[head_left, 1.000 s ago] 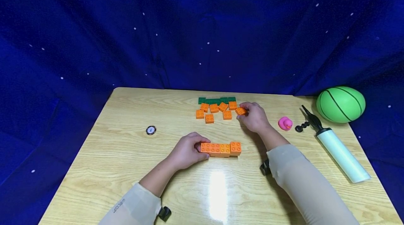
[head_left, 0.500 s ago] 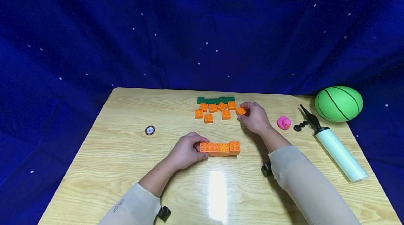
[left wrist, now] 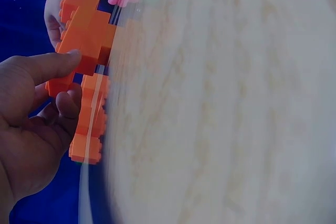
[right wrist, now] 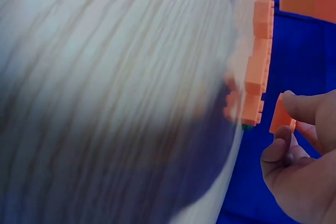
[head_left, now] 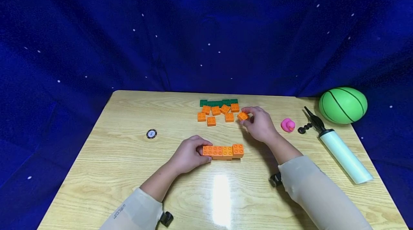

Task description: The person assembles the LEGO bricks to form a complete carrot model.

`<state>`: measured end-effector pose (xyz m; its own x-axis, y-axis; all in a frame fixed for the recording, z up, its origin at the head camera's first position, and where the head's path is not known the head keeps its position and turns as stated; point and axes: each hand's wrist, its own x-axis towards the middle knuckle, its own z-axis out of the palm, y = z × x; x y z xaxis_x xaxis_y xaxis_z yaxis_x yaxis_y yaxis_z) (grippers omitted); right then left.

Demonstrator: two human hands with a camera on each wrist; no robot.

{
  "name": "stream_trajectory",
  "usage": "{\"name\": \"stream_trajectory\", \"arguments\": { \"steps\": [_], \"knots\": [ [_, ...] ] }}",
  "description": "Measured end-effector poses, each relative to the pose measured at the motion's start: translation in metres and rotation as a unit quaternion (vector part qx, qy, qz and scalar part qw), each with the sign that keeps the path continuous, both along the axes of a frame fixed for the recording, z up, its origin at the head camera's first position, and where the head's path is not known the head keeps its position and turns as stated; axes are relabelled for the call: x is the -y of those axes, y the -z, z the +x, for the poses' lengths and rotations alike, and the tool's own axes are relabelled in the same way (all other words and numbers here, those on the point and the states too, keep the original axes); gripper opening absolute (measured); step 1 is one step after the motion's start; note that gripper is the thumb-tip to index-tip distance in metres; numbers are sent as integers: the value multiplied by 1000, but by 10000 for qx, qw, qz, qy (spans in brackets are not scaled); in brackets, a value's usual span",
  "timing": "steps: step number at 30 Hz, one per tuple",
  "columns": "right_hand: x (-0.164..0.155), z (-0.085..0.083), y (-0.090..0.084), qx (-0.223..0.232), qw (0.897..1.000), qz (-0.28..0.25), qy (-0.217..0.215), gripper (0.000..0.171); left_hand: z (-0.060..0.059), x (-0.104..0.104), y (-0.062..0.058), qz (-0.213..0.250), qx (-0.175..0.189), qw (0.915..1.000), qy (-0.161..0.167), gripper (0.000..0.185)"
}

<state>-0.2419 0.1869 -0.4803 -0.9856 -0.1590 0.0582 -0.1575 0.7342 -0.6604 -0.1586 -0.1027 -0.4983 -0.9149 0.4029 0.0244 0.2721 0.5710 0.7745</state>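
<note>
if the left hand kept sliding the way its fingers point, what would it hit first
Probably nothing new: the left hand already grips the left end of the orange brick row. Past it lies bare table, though depth is unclear.

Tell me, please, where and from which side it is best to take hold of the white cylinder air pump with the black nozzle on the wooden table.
Probably grip the white cylinder air pump around the middle of its round barrel, coming from above. It lies flat on the wooden table, and the thin black nozzle end offers less to hold. The right hand is nearer, but now pinches a small orange brick.
</note>
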Motion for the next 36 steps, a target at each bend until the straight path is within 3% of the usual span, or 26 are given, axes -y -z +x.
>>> {"name": "stream_trajectory", "arguments": {
  "steps": [25, 36],
  "knots": [
    [11, 32, -24, -657, 9946, -44, -800, 42, -1, 0, 0, 44, 92, 9999, -63, 40],
    [20, 52, -31, -603, 9917, -171, -1122, 38, -1, 0, 1, 43, 67, 9999, -69, 40]
  ]
}}
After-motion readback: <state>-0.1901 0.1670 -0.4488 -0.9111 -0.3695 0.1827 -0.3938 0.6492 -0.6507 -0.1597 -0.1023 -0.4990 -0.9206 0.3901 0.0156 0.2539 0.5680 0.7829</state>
